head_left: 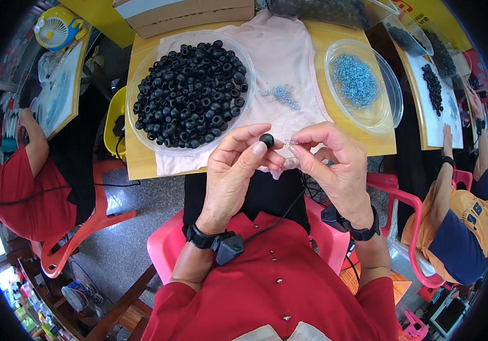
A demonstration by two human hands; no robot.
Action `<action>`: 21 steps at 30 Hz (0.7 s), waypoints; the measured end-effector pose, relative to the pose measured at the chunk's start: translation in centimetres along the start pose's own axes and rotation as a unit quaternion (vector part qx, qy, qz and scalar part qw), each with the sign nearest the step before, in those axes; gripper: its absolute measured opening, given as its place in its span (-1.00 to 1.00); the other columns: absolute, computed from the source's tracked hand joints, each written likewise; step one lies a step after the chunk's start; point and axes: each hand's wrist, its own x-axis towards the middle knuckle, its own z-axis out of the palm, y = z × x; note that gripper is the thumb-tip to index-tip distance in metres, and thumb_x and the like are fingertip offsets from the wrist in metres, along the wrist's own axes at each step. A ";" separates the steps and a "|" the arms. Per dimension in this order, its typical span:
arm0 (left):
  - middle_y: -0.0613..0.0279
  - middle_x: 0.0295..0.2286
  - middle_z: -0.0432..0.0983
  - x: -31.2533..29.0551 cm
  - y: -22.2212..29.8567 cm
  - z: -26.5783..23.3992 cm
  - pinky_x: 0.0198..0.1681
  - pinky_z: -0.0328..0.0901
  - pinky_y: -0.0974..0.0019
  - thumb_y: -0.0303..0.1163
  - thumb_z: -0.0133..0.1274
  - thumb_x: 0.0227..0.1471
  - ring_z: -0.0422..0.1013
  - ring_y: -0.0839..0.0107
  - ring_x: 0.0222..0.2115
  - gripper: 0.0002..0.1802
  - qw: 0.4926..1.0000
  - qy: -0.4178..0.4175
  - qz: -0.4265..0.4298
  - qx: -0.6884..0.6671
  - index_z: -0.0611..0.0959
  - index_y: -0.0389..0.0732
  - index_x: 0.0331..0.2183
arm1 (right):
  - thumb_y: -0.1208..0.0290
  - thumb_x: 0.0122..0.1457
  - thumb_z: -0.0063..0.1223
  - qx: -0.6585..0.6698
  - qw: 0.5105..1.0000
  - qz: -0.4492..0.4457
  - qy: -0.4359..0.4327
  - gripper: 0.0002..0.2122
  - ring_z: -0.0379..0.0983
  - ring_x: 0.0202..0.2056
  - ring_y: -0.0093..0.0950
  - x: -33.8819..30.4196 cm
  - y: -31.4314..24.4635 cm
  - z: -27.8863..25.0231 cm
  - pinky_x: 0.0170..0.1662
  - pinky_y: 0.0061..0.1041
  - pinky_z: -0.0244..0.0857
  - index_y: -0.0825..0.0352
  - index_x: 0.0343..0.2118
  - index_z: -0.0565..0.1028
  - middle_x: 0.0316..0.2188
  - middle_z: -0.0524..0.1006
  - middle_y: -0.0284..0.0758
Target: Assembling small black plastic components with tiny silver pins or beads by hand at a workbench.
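My left hand (pixel 235 156) pinches a small black ball-shaped plastic piece (pixel 267 140) between thumb and fingers. Close to its right side, my right hand (pixel 332 162) is closed on a tiny metal spring (pixel 288 142) held at the fingertips. Whether the spring touches the black piece I cannot tell. Beyond my left hand, a round clear tub (pixel 134 113) is heaped with the same kind of black hollow pieces (pixel 193 94). To the far right, a clear oval container (pixel 377 120) holds a pile of small bluish springs (pixel 356 79).
A pink cloth (pixel 278 45) covers the middle of the wooden table (pixel 142 165), with loose springs (pixel 282 95) scattered on it. A cardboard box (pixel 184 17) stands at the back. People sit at tables on the left (pixel 34 187) and right (pixel 454 221). A yellow bucket (pixel 114 125) is beside the table.
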 end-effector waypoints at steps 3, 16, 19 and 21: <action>-0.02 -0.26 0.50 0.1 0.0 0.0 -0.26 0.40 0.34 -0.44 -0.11 0.18 0.50 0.38 -0.34 -0.70 1.000 -0.010 0.000 -0.023 0.43 -0.36 -0.06 | 0.67 -0.01 0.12 0.017 1.000 -0.006 0.015 -0.87 0.49 -0.44 -0.62 -0.1 0.1 0.3 -0.50 -0.70 0.39 0.40 -0.36 0.47 -0.43 0.51 -0.36; 0.08 -0.32 0.54 -0.1 -0.4 0.6 -0.23 0.37 0.42 -0.43 -0.10 0.18 0.50 0.42 -0.31 -0.71 0.999 -0.006 -0.030 0.034 0.45 -0.35 -0.08 | 0.68 -0.04 0.16 -0.084 0.993 -0.087 0.011 -0.86 0.46 -0.55 -0.62 0.1 -0.3 0.3 -0.53 -0.68 0.33 0.39 -0.39 0.48 -0.47 0.49 -0.35; 0.08 -0.32 0.54 0.0 -0.6 0.5 -0.23 0.37 0.43 -0.44 -0.09 0.18 0.50 0.42 -0.31 -0.71 0.999 -0.007 -0.031 0.033 0.45 -0.35 -0.08 | 0.69 -0.06 0.17 -0.117 0.988 -0.105 0.003 -0.85 0.45 -0.54 -0.56 0.1 -0.3 0.4 -0.51 -0.65 0.32 0.40 -0.40 0.48 -0.48 0.49 -0.32; 0.08 -0.32 0.54 0.0 -0.6 0.5 -0.24 0.37 0.43 -0.44 -0.09 0.18 0.50 0.42 -0.31 -0.71 0.999 -0.007 -0.034 0.033 0.45 -0.35 -0.08 | 0.69 -0.08 0.17 -0.112 0.987 -0.110 0.011 -0.85 0.46 -0.52 -0.52 0.2 -0.4 0.5 -0.50 -0.61 0.34 0.39 -0.41 0.48 -0.49 0.48 -0.33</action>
